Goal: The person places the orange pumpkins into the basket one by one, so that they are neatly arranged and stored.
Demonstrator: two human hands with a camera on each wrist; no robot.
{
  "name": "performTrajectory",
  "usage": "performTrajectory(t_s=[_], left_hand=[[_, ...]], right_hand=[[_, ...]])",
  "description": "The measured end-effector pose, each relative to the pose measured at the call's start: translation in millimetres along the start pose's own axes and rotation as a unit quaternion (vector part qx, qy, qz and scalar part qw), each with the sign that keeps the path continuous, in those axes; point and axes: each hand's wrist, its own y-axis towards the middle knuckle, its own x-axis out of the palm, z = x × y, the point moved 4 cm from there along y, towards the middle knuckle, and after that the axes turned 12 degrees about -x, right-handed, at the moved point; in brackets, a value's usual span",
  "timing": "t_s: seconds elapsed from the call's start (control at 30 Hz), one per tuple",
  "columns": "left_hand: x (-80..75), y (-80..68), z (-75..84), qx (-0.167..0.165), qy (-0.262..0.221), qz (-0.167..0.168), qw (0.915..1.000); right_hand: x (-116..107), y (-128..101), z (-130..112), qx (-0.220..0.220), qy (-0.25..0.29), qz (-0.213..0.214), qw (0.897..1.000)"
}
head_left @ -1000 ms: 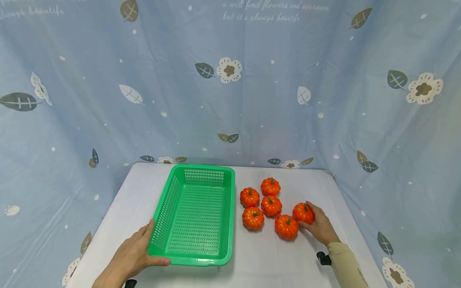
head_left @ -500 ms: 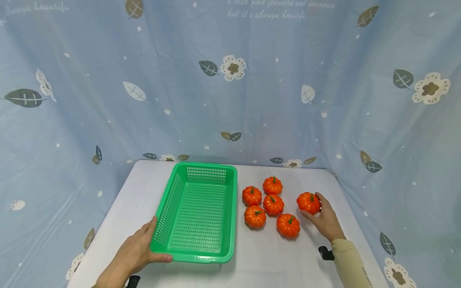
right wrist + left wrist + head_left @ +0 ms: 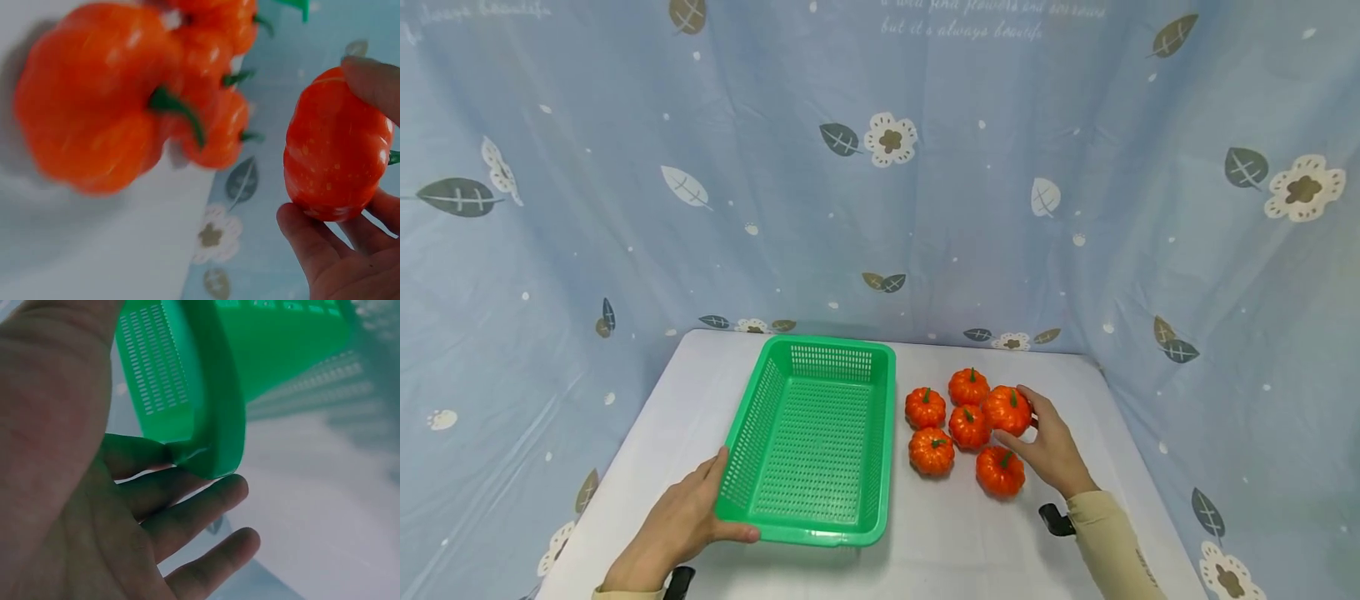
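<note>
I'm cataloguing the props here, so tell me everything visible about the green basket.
The green basket is a shallow rectangular tray of glossy plastic, with slotted walls, a perforated floor and a smooth rolled rim. It sits upright and empty on the white table, left of the small orange pumpkins. The left hand grips its near left corner, thumb along the front rim.

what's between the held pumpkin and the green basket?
In the head view, two pumpkins on the table lie between the held pumpkin, gripped by the right hand, and the green basket.
</note>
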Motion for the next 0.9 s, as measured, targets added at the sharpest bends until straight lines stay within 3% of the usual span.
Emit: performTrajectory(t_s=[0.2,0.47,0.9], left_hand=[[5.0,-0.2,-2.9,-0.032,-0.038,-0.031,0.9983],[4.4,-1.3,-2.0,-0.025,-0.037,-0.01,0.999],[3.8,-0.9,-5.0,-0.014,-0.022,-0.008,0.9996]], right_hand=[[11.2,5.1,-36.1,-0.044,0.008,-0.014,0.999],[31.6,13.0,-79.5,-0.103,0.008,-0.04,0.994],[77.6,20.6,-116.5,-0.156,0.021,-0.072,0.985]])
